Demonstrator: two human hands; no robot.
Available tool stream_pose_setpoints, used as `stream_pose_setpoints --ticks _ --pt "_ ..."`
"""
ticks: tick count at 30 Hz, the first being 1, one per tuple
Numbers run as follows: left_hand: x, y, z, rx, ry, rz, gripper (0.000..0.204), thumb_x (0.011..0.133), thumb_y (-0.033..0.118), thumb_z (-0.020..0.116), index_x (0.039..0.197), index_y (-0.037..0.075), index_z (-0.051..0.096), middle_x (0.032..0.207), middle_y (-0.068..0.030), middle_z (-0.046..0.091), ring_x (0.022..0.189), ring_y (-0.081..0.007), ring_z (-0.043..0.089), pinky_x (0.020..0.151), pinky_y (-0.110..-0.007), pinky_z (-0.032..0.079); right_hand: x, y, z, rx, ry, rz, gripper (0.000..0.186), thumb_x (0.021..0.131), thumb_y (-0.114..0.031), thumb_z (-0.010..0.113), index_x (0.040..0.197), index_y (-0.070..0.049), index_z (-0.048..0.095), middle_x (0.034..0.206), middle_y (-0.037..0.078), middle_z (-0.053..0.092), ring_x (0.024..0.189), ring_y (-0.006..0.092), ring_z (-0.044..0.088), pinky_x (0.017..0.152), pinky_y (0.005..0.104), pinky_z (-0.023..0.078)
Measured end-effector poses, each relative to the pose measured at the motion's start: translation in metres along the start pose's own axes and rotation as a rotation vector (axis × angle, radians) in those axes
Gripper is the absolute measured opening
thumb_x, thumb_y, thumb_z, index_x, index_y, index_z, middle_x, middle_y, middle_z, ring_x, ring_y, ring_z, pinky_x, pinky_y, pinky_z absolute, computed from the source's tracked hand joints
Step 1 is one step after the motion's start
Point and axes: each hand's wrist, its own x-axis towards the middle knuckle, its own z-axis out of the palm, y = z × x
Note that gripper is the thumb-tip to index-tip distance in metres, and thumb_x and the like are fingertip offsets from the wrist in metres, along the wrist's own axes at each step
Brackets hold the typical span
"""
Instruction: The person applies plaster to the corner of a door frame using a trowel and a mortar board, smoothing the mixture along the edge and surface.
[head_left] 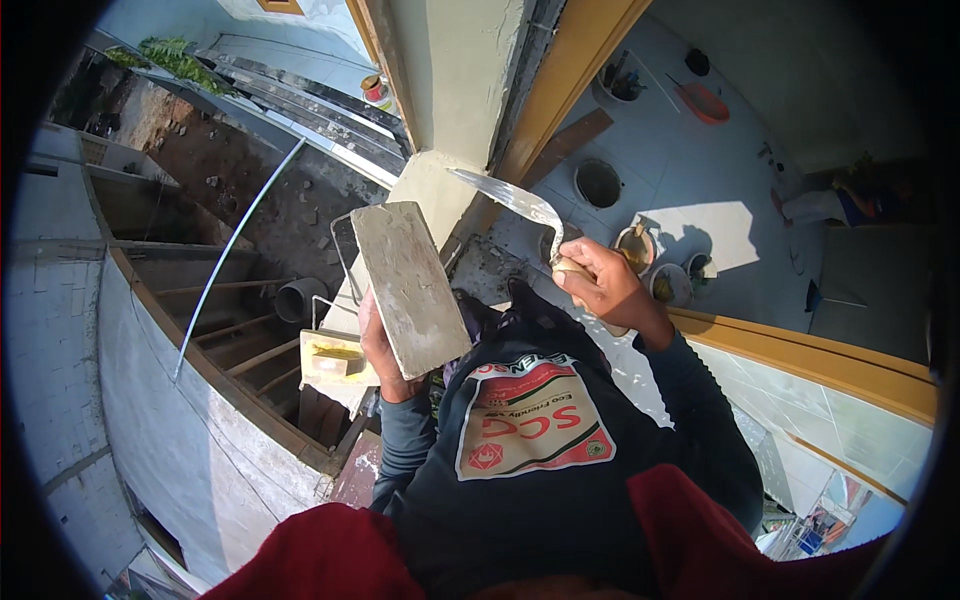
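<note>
My left hand (377,343) holds a long rectangular plastering float (410,285) from beneath, its grey, mortar-smeared face turned up. Most of my left fingers are hidden under the board. In my right hand (612,290) is a pointed trowel (515,198), gripped by its pale handle, with the metal blade reaching up and left. The blade tip lies against or just in front of the plastered column (455,80) in the view; I cannot tell if they touch. Beside my left hand, a pale board with a block-like handle (332,357) rests on the ledge.
An orange-brown frame (575,90) runs along the right of the column. Beyond it on the tiled floor are a dark round bucket (598,184), several smaller buckets, an orange basin (703,103) and a person (825,207). At left, the ground drops away beside a curved wall (190,400).
</note>
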Motion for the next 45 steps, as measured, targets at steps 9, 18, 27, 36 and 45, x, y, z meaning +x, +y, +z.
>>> stream_pose_setpoints --ticks 9,18,27,36,45 --pt "-0.008 -0.001 0.005 0.016 0.094 0.087 0.036 0.103 0.019 0.043 0.129 -0.002 0.053 0.115 -0.0106 0.064 0.096 -0.0193 0.068 0.079 -0.031 0.056 0.020 0.040 -0.074 0.461 -0.269 0.252 0.029 0.097 -0.021 0.058 0.114 0.002 0.054 0.086 0.011 0.063 0.058 0.0116 0.056 0.046 0.0240 0.044" --pt "-0.046 -0.014 0.037 0.073 0.151 0.186 0.037 0.104 0.020 0.043 0.133 -0.002 0.051 0.117 -0.0102 0.063 0.099 -0.0187 0.066 0.083 -0.031 0.055 0.079 0.068 -0.099 0.400 -0.461 0.196 0.032 0.094 -0.023 0.060 0.113 0.001 0.056 0.084 0.009 0.063 0.055 0.0098 0.056 0.043 0.0232 0.042" --pt "-0.070 -0.031 0.047 0.161 0.232 0.266 0.034 0.102 0.014 0.049 0.130 -0.004 0.054 0.119 -0.0094 0.062 0.101 -0.0175 0.065 0.085 -0.031 0.054 0.095 0.027 -0.114 0.470 -0.541 -0.087 0.033 0.095 -0.021 0.062 0.115 0.004 0.055 0.086 0.012 0.063 0.057 0.0105 0.056 0.046 0.0237 0.044" --pt "-0.071 -0.034 0.037 0.219 0.322 0.377 0.035 0.100 0.015 0.047 0.128 -0.005 0.055 0.115 -0.0116 0.064 0.098 -0.0204 0.067 0.083 -0.033 0.056 0.063 0.045 -0.085 0.557 -0.612 -0.067 0.039 0.095 -0.027 0.062 0.118 0.004 0.053 0.089 0.012 0.062 0.058 0.0096 0.056 0.047 0.0220 0.045" --pt "-0.053 -0.006 0.022 0.270 0.228 0.311 0.035 0.101 0.016 0.045 0.127 -0.005 0.055 0.116 -0.0123 0.064 0.098 -0.0204 0.067 0.083 -0.033 0.056 0.033 0.101 -0.024 0.674 -0.298 0.151 0.026 0.099 -0.027 0.058 0.106 -0.002 0.055 0.082 0.007 0.060 0.055 0.0098 0.056 0.044 0.0240 0.045"
